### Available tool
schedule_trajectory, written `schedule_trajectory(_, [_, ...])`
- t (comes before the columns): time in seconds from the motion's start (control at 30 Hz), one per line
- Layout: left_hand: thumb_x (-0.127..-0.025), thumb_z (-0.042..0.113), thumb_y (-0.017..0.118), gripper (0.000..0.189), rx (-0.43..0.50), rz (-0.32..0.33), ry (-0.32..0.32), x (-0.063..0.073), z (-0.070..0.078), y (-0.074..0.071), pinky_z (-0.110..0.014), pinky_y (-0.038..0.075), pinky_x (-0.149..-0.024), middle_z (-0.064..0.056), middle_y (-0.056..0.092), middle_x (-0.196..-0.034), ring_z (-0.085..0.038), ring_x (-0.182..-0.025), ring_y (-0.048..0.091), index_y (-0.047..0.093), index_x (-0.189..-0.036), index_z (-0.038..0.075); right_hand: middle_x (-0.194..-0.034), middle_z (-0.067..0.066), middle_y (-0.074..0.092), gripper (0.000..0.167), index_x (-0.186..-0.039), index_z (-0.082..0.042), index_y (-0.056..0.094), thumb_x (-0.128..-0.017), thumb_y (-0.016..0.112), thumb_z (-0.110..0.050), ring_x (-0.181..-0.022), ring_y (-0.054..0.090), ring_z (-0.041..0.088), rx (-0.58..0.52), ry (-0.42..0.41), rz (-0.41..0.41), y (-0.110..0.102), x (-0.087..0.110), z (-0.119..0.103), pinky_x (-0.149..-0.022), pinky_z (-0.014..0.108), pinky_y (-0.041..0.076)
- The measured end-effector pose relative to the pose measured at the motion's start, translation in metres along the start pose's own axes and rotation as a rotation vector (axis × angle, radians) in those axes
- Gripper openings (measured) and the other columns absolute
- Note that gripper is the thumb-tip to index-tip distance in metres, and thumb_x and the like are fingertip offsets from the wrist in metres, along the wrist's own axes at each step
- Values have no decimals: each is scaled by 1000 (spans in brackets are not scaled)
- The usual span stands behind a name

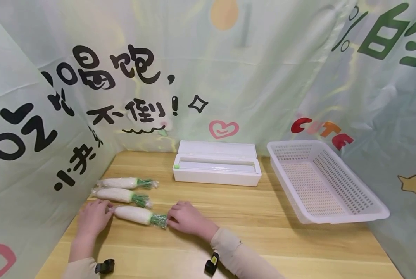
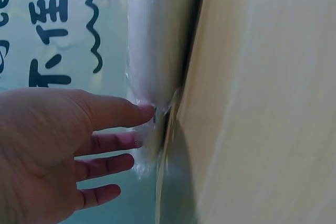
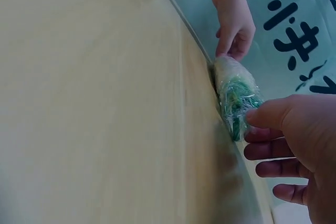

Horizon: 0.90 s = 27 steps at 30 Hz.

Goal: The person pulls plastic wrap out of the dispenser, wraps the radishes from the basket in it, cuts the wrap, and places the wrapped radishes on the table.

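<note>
Nearest me on the table lies a white radish (image 1: 132, 215) with green stem ends, wrapped in clear plastic film. My left hand (image 1: 95, 217) pinches the twisted film at its white end; the left wrist view shows the thumb (image 2: 123, 113) and forefinger there, other fingers spread. At the green end, my right hand (image 1: 190, 220) pinches the wrapped stems (image 3: 239, 100) between thumb and forefinger. Behind it, two more wrapped radishes lie side by side, a middle one (image 1: 113, 194) and a far one (image 1: 118, 183), all with stems pointing right.
A white cling film box (image 1: 216, 177) with its lid raised stands at the back middle of the wooden table (image 1: 228, 240). To the right is a white perforated plastic basket (image 1: 291, 197). Printed cloth walls (image 1: 263, 77) enclose the table at the back and sides.
</note>
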<state>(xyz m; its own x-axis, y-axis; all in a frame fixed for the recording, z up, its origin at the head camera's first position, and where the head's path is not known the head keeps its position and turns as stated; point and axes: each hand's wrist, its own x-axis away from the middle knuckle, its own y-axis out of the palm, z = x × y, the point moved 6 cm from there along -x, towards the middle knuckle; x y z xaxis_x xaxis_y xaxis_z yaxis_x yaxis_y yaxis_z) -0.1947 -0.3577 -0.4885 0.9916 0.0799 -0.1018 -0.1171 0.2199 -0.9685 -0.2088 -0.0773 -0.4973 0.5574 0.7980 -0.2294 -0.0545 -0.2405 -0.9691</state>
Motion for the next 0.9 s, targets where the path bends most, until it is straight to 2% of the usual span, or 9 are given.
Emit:
schedule_trajectory(0.13, [-91,17,64,25,15,4,-20,3,-8,-2,-68,39,-82,-30,59,-117,-55,-108,48,66,-111,4,-94,-13,69,18,-95,-27,71,-96,57,-38,-88,58,6,3,10,2,5,-12,-6,-76,19,42])
schedule_trajectory(0.33, [-91,13,60,27,44,3,-62,6,-16,-5,-70,37,-80,-31,52,-128,-56,-113,42,63,-116,4,-92,-13,69,18,-95,-27,72,-95,58,-38,-84,57,5,-11,44,-1,11,-29,-14,-70,17,40])
schedule_trajectory(0.5, [-93,13,56,35,42,-40,-106,9,-22,-7,-73,35,-83,-31,46,-133,-58,-116,38,58,-126,2,-88,-13,69,17,-91,-27,72,-95,59,-37,-78,56,4,5,53,22,15,-41,-21,-65,17,38])
schedule_trajectory(0.7, [-95,16,50,44,54,-100,-129,10,-25,-9,-77,31,-88,-34,37,-139,-60,-121,31,47,-136,-1,-86,-13,68,16,-89,-28,71,-94,59,-38,-76,56,5,39,62,32,18,-53,-29,-61,17,33])
schedule_trajectory(0.9, [-95,18,48,50,53,-124,-160,12,-29,-8,-78,30,-91,-35,31,-143,-61,-123,27,39,-140,-5,-89,-14,67,18,-90,-29,71,-95,57,-40,-78,55,5,54,81,-3,22,-66,-36,-65,18,37])
